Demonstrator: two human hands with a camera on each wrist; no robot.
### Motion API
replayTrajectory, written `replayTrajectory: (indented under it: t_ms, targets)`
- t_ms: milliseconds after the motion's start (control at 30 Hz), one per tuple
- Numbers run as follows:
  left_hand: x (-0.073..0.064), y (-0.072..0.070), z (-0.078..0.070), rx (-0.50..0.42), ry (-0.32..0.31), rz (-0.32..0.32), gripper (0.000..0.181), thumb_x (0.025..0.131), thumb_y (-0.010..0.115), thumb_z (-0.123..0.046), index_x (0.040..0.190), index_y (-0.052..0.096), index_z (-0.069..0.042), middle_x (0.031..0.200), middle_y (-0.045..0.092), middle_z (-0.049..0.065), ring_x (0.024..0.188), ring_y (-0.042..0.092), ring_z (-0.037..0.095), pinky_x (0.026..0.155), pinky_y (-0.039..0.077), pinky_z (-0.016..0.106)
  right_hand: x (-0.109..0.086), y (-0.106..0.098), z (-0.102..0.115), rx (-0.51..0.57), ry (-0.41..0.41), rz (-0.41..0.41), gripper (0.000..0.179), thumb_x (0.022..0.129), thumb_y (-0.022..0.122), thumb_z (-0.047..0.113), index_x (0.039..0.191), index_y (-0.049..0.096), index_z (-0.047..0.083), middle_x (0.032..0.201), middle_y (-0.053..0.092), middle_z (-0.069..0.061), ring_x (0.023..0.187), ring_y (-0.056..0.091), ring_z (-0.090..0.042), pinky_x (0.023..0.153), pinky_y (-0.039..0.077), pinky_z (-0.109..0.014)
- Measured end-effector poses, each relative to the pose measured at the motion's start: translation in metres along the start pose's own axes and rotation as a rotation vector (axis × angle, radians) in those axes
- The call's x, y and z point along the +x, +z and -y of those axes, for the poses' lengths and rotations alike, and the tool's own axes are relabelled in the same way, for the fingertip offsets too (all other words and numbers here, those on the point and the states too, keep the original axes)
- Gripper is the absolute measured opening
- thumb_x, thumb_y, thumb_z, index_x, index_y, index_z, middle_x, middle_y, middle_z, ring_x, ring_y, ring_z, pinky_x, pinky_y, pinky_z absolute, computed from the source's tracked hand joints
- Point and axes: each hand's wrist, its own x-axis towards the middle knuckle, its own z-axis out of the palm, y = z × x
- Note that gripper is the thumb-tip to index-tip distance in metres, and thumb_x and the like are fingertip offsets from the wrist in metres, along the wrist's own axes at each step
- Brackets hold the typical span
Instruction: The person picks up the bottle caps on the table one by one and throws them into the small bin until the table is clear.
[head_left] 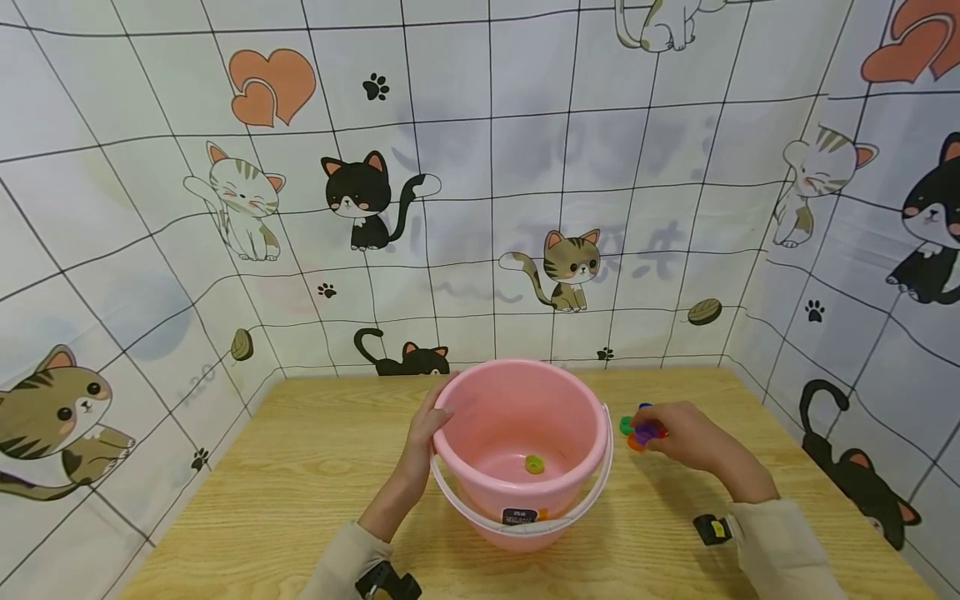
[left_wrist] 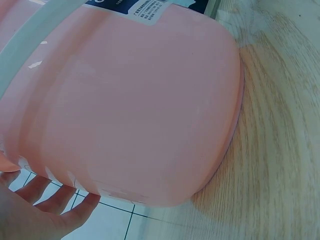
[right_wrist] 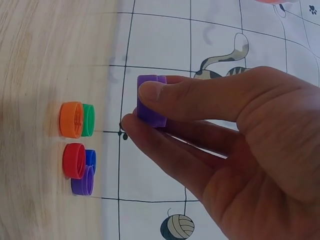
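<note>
A pink bucket [head_left: 517,492] stands on the table, its white handle [head_left: 525,528] hanging down in front. My left hand [head_left: 416,446] grips the bucket's left rim, thumb over the edge and fingers along the outside, as the left wrist view shows. At the bottom of the bucket lies a yellow-green cap [head_left: 534,464]. To the right, my right hand [head_left: 693,442] pinches a purple bottle cap [right_wrist: 152,114] between thumb and fingers. Below it on the table sit an orange cap [right_wrist: 71,120], a green cap [right_wrist: 88,120], a red cap [right_wrist: 74,161], a blue cap [right_wrist: 91,159] and another purple cap [right_wrist: 83,182].
The wooden table [head_left: 322,467] carries the bucket and the loose caps. White grid-patterned sheets [head_left: 465,167] with cartoon cats enclose it at the back and both sides. A label [head_left: 519,517] is on the bucket's front.
</note>
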Motion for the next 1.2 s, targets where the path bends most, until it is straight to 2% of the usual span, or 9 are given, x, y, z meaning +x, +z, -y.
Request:
replayTrajectory:
  t_ms: [533, 733, 900, 1200]
  targets:
    - [0.0, -0.001, 0.001, -0.003, 0.003, -0.002, 0.055, 0.099, 0.042, -0.032, 0.153, 0.045, -0.038, 0.155, 0.05, 0.003, 0.133, 0.053, 0.035, 0.106, 0.048, 0.048, -0.001, -0.007, 0.005, 0.007, -0.002, 0.0, 0.021, 0.086, 0.079, 0.002, 0.107, 0.075, 0.005, 0.097, 0.074, -0.004, 0.084, 0.064, -0.016, 0.073, 0.058, -0.04]
    - [0.001, -0.001, 0.002, 0.004, 0.01, -0.003, 0.057, 0.098, 0.041, -0.031, 0.155, 0.043, -0.033, 0.156, 0.05, 0.003, 0.133, 0.053, 0.033, 0.106, 0.048, 0.044, -0.002, -0.009, 0.011, 0.019, 0.029, -0.006, 0.021, 0.087, 0.077, 0.001, 0.108, 0.075, 0.005, 0.097, 0.074, -0.005, 0.085, 0.065, -0.015, 0.076, 0.058, -0.041]
    - [0.001, -0.001, 0.001, 0.008, 0.006, -0.001, 0.057, 0.098, 0.041, -0.031, 0.155, 0.043, -0.033, 0.156, 0.05, 0.002, 0.133, 0.053, 0.033, 0.106, 0.048, 0.043, -0.002, -0.011, 0.013, 0.02, 0.026, -0.005, 0.022, 0.088, 0.076, 0.001, 0.109, 0.075, 0.004, 0.097, 0.074, -0.005, 0.085, 0.065, -0.016, 0.076, 0.058, -0.043]
    - [0.0, -0.001, 0.001, 0.006, 0.001, 0.0, 0.057, 0.098, 0.042, -0.032, 0.155, 0.043, -0.034, 0.156, 0.049, 0.002, 0.134, 0.053, 0.033, 0.106, 0.048, 0.043, -0.001, -0.013, 0.016, 0.003, 0.024, -0.01, 0.022, 0.088, 0.077, 0.002, 0.109, 0.075, 0.005, 0.097, 0.074, -0.003, 0.085, 0.064, -0.014, 0.074, 0.057, -0.038]
